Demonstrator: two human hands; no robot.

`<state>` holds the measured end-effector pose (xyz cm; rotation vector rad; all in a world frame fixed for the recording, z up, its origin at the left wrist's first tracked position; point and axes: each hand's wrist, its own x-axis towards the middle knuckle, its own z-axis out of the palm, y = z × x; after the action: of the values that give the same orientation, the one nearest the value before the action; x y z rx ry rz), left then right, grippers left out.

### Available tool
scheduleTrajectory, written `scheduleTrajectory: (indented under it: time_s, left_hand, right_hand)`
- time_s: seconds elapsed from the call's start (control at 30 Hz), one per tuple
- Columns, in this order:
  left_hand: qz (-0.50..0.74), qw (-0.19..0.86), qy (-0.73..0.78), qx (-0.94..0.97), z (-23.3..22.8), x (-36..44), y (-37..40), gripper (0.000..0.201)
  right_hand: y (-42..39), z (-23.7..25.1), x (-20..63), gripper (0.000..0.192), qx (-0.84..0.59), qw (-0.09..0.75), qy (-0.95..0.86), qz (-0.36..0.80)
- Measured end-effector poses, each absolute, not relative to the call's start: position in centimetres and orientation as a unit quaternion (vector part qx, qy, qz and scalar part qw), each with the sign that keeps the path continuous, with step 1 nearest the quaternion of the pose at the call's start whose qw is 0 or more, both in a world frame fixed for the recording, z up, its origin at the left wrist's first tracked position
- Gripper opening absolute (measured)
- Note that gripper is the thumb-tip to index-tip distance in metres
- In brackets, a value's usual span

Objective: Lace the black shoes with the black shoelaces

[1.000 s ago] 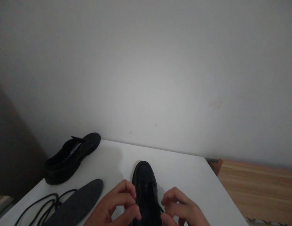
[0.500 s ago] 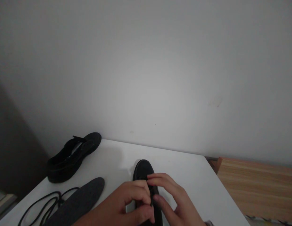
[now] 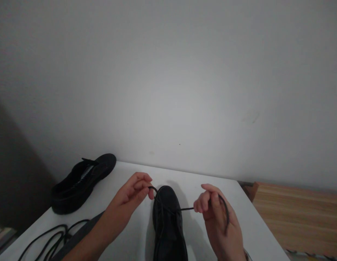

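A black shoe (image 3: 168, 217) stands on the white table, its toe pointing away from me. A thin black shoelace (image 3: 187, 208) runs out from its eyelets to both sides. To the left of the toe, my left hand (image 3: 137, 190) pinches one end of the lace, which curves back down to the shoe. My right hand (image 3: 218, 214), to the right of the shoe, is closed around the other part. That part is stretched straight from the eyelets, and its loose end loops over the fingers.
A second black shoe (image 3: 83, 183) without visible lacing lies at the table's left back. A dark grey insole (image 3: 88, 229), partly behind my left forearm, and a coiled black lace (image 3: 52, 235) lie at the left front. The white wall (image 3: 179, 90) rises behind; a wooden surface (image 3: 296, 217) is on the right.
My hands have moved apart from over the shoe, left hand to the upper left, right hand to the right. The lace is now drawn out between them.
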<state>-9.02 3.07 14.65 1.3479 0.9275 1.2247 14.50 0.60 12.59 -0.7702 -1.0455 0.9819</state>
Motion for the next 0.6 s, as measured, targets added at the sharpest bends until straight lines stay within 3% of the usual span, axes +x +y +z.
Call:
scheduleTrajectory:
  time_s: [0.17, 0.33, 0.6]
  left_hand:
    - [0.539, 0.639, 0.346, 0.425, 13.6, -9.8, 3.4, 0.028]
    - [0.506, 0.616, 0.405, 0.448, 12.4, -10.8, 3.6, 0.031]
    - [0.505, 0.577, 0.460, 0.448, 11.6, -11.3, 3.4, 0.033]
  right_hand:
    - [0.7, 12.0, 15.2, 0.015, -0.308, 0.749, -0.336, 0.481]
    - [0.9, 11.3, 16.5, 0.026, -0.330, 0.742, -0.331, 0.480]
    - [0.4, 10.6, 18.5, 0.027, -0.382, 0.722, -0.340, 0.467]
